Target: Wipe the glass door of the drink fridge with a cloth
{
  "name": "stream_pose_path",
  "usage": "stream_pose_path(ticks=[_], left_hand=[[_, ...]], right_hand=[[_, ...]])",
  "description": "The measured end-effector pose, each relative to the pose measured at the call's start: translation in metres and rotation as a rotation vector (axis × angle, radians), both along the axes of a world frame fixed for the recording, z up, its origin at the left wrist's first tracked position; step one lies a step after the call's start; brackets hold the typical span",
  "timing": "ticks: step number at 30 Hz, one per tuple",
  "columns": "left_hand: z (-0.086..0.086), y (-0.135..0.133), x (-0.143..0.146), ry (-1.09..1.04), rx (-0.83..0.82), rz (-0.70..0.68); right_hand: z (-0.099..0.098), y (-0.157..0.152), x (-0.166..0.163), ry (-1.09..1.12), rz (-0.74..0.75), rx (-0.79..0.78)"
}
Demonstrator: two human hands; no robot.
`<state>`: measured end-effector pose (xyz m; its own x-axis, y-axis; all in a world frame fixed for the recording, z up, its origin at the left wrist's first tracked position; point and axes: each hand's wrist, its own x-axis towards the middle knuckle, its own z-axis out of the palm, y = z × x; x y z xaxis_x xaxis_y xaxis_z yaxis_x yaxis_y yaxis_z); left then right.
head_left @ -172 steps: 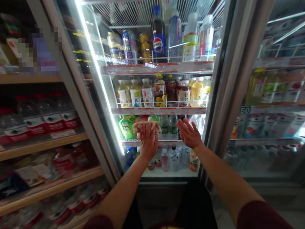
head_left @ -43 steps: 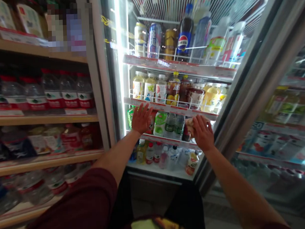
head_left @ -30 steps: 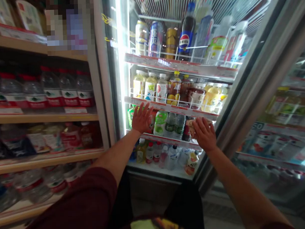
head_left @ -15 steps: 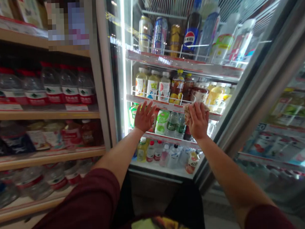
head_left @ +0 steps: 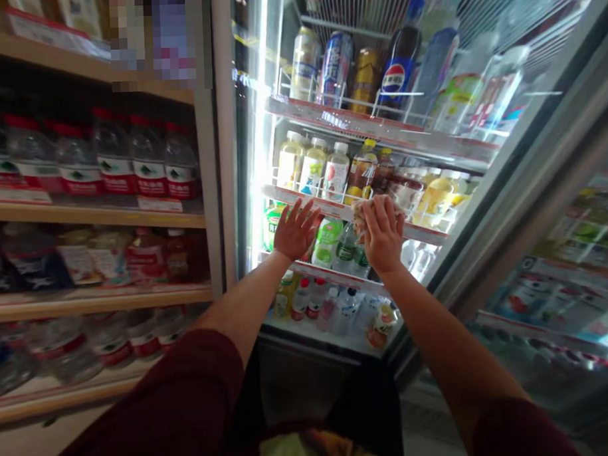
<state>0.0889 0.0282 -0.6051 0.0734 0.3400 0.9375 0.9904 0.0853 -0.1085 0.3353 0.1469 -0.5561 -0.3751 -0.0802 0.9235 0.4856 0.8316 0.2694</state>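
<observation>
My right hand (head_left: 383, 237) presses a crumpled light-brown cloth (head_left: 359, 219) flat against the glass door (head_left: 310, 131) of a lit drinks fridge. Its fingers lie over the cloth, which sticks out to the left of them. To the left, my left hand (head_left: 297, 233) has its fingers spread, palm toward the same glass, and holds nothing. Behind the glass, level with both hands, a green-labelled bottle (head_left: 327, 240) stands among other bottles. Whether the left palm touches the glass is hard to make out.
Wooden shelves (head_left: 94, 215) on the left carry red-capped water bottles (head_left: 114, 155). Inside the fridge, a dark cola bottle (head_left: 398, 68) and several cans stand on the upper wire shelf. A metal door frame (head_left: 502, 194) slants along the right, with another stocked fridge beyond it.
My right hand has slid the cloth left across the glass, closer to my left hand. My left hand stays spread in nearly the same place. The view has shifted slightly.
</observation>
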Motion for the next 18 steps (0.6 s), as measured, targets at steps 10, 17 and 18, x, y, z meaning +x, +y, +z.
stream_pose_path(ticks=[10, 17, 18], left_hand=[[-0.001, 0.001, -0.001, 0.025, 0.031, 0.019], [-0.002, 0.002, -0.002, 0.032, 0.050, 0.012], [-0.003, 0.002, -0.002, 0.036, 0.058, 0.010]], right_hand=[[0.031, -0.018, -0.027, -0.066, 0.007, 0.046], [0.022, -0.022, -0.030, -0.186, 0.002, 0.136], [0.024, -0.021, -0.031, -0.199, 0.005, 0.131]])
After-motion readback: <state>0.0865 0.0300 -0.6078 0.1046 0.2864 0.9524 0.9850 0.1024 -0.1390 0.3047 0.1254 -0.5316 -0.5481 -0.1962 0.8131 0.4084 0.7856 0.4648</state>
